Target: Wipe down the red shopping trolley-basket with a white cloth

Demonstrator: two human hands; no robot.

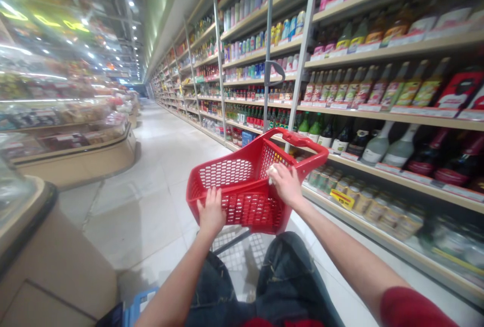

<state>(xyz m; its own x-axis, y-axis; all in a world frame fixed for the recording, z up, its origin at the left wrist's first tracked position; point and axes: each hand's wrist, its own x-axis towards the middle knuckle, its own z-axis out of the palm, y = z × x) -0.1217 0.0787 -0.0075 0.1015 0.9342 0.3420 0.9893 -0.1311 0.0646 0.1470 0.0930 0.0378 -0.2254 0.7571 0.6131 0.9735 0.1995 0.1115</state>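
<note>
In front of my knees stands a red plastic shopping cart [236,165] with perforated basket walls and a red handle [315,153]. My left hand [212,212] grips the near rim of the basket toward its left end, fingers reaching over the edge. By the handle end, my right hand [286,183] is closed on a small white cloth [271,171], pressed near the top of the basket's near side. The cloth is mostly hidden by the fingers, so its exact kind is hard to make out.
Shelves [378,110] of bottles, cans and jars run along the right, close to the cart. A grey upright pole [269,29] rises behind the basket. On the left are curved display counters [86,165], with a tiled aisle [166,140] between. A blue object [141,304] sits beside my left leg.
</note>
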